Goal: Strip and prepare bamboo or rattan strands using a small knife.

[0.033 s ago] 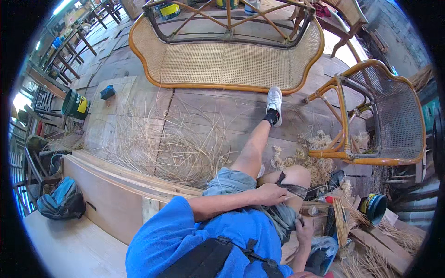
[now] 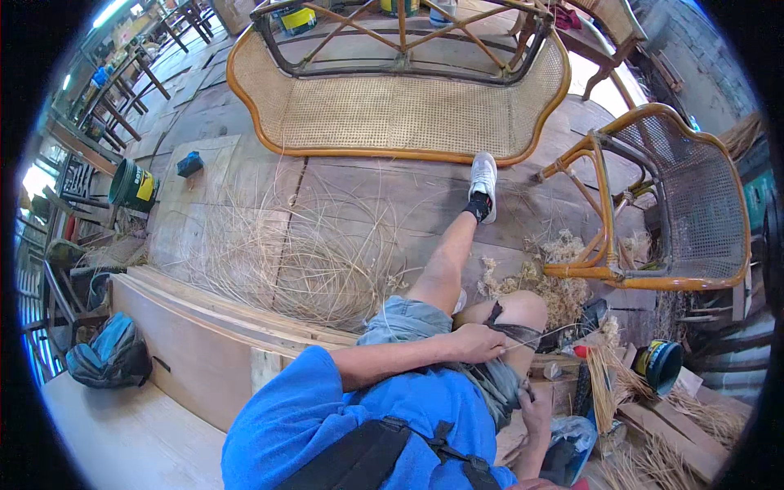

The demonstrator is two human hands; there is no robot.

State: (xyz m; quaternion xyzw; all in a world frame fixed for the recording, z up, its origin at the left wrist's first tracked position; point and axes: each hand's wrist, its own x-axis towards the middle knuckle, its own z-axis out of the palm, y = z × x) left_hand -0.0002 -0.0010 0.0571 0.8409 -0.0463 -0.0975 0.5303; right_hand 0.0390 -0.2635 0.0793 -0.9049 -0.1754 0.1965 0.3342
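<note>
My left hand [image 2: 480,343] is closed, resting by my bent right knee. Beside its fingers, a dark cloth strip [image 2: 523,333] lies across the knee. From there a thin pale strand [image 2: 562,329] reaches off to the right; whether my left fingers grip it is too small to tell. Lower and further right, my right hand [image 2: 536,408] has its fingers pinched beside my thigh, against something small and dark [image 2: 526,394] I cannot make out. A bundle of pale cane strips [image 2: 603,384] stands to the right of my right hand.
Loose cane strands [image 2: 318,261] spread over the floor ahead. Beyond them lies a woven cane settee [image 2: 392,114], with a cane chair [image 2: 702,204] at the right. Planks [image 2: 220,318] and a backpack [image 2: 110,351] are at the left. Dark buckets [image 2: 131,186] [image 2: 660,366] stand on both sides.
</note>
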